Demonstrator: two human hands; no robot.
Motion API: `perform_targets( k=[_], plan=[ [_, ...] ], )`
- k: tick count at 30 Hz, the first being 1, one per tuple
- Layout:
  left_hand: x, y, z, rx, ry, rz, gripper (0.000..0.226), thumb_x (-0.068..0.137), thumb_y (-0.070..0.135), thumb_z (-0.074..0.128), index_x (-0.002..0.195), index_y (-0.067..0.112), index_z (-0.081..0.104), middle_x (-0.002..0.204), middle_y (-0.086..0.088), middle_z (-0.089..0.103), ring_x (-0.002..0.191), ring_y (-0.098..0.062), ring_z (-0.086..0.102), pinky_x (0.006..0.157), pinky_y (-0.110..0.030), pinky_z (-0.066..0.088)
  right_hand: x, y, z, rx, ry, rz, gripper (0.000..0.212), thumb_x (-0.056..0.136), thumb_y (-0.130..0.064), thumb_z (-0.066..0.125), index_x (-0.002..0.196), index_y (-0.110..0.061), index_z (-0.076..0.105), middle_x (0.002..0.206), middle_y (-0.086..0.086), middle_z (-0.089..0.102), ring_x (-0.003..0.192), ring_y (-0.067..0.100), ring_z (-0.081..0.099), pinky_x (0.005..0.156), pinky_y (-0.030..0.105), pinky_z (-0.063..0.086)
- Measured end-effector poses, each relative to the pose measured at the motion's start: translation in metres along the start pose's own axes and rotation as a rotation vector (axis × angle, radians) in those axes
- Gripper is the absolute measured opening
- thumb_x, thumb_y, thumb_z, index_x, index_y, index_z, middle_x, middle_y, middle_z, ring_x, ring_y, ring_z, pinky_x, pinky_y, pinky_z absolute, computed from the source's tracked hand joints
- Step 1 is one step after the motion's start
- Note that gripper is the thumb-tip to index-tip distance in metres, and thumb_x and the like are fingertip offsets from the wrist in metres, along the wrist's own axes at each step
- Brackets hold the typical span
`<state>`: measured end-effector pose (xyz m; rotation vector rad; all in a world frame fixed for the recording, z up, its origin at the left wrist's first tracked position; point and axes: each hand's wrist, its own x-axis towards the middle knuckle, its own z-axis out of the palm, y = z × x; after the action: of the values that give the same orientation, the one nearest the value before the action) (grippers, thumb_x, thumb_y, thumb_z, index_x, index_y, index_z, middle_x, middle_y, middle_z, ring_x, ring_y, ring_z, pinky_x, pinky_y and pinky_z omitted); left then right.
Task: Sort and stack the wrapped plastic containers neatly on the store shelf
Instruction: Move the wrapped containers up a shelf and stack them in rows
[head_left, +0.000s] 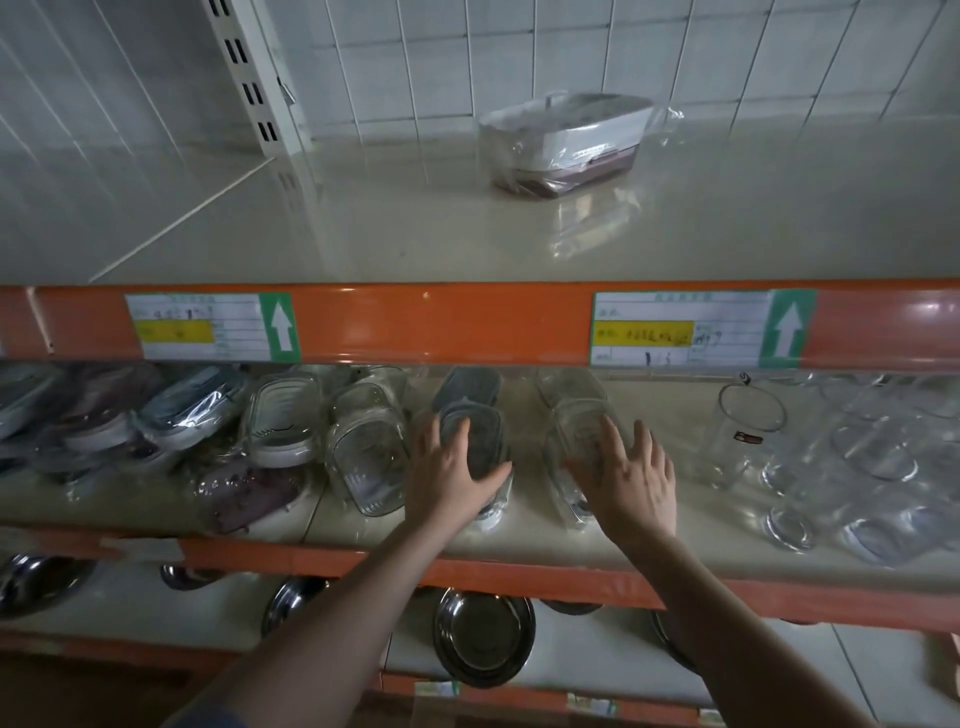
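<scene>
On the middle shelf (675, 540) stand several clear lidded containers. My left hand (451, 470) grips a grey-lidded clear container (480, 421) from its front, fingers curled round it. My right hand (636, 480) lies with spread fingers on a second clear container (576, 426) just to the right. Two more clear containers (366, 457) stand left of my left hand, and wrapped plastic containers (182, 405) are piled at the far left. One wrapped white and purple container (566, 143) sits alone on the top shelf (363, 234).
Clear glass cups and a jug (748, 426) crowd the right end of the middle shelf. Steel bowls (483, 639) lie on the shelf below. Orange rails with price labels (696, 327) front each shelf. A wire grid backs the top shelf.
</scene>
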<state>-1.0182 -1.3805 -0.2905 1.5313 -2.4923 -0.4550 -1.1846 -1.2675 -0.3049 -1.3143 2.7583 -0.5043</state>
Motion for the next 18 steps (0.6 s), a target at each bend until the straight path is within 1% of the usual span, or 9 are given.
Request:
perform_targets(
  k=[3,5,7,10,13,15,18],
  plan=[
    [-0.021,-0.002,-0.015,0.01,-0.045,0.002,0.084,0.082,0.068,0.048,0.15,0.026,0.02,0.159,-0.005,0.005,0.144,-0.028,0.016,0.11,-0.042,0.034,-0.021,0.001,-0.022,0.018,0.033,0.013,0.059,0.092,-0.052,0.043,0.14,-0.018,0.037,0.142,0.018,0.037,0.127,0.034,0.037,0.103,0.041,0.03],
    [-0.037,-0.004,-0.025,0.004,-0.039,0.013,0.083,0.083,0.066,0.05,0.149,0.024,0.022,0.158,-0.007,0.011,0.143,-0.028,0.019,0.11,-0.042,0.034,-0.038,0.001,-0.037,0.036,0.051,0.024,0.051,0.091,-0.044,0.051,0.133,-0.016,0.045,0.134,0.018,0.045,0.119,0.035,0.044,0.098,0.042,0.035],
    [-0.054,-0.005,-0.038,0.002,-0.019,0.028,0.08,0.085,0.063,0.05,0.148,0.022,0.024,0.156,-0.008,0.018,0.142,-0.026,0.02,0.11,-0.038,0.033,-0.056,0.002,-0.051,0.043,0.047,0.028,0.048,0.09,-0.038,0.056,0.131,-0.015,0.048,0.129,0.019,0.049,0.114,0.036,0.048,0.094,0.042,0.038],
    [-0.086,-0.012,-0.06,-0.018,0.03,0.066,0.077,0.086,0.06,0.052,0.147,0.019,0.028,0.151,-0.005,0.03,0.138,-0.023,0.025,0.109,-0.032,0.029,-0.089,0.002,-0.07,0.045,0.053,0.041,0.048,0.089,-0.034,0.059,0.132,-0.015,0.049,0.126,0.019,0.051,0.111,0.037,0.05,0.093,0.042,0.039],
    [-0.123,-0.026,-0.085,-0.02,0.073,0.087,0.075,0.085,0.06,0.053,0.144,0.017,0.034,0.145,-0.004,0.039,0.133,-0.022,0.034,0.106,-0.03,0.032,-0.123,-0.007,-0.091,0.033,0.055,0.041,0.048,0.091,-0.035,0.054,0.135,-0.017,0.045,0.131,0.017,0.048,0.115,0.034,0.047,0.096,0.04,0.036],
    [-0.15,-0.035,-0.104,-0.023,0.089,0.081,0.071,0.085,0.058,0.054,0.141,0.018,0.037,0.14,-0.002,0.043,0.129,-0.02,0.038,0.101,-0.029,0.035,-0.146,-0.017,-0.107,0.032,0.069,0.031,0.048,0.092,-0.036,0.052,0.136,-0.017,0.043,0.132,0.016,0.046,0.117,0.033,0.046,0.096,0.04,0.036],
    [-0.186,-0.043,-0.137,-0.03,0.111,0.088,0.068,0.085,0.055,0.057,0.139,0.017,0.039,0.138,-0.004,0.045,0.127,-0.022,0.04,0.099,-0.03,0.037,-0.18,-0.034,-0.137,0.043,0.099,0.014,0.048,0.092,-0.035,0.053,0.136,-0.017,0.043,0.131,0.016,0.047,0.114,0.034,0.047,0.094,0.04,0.038]
  ],
)
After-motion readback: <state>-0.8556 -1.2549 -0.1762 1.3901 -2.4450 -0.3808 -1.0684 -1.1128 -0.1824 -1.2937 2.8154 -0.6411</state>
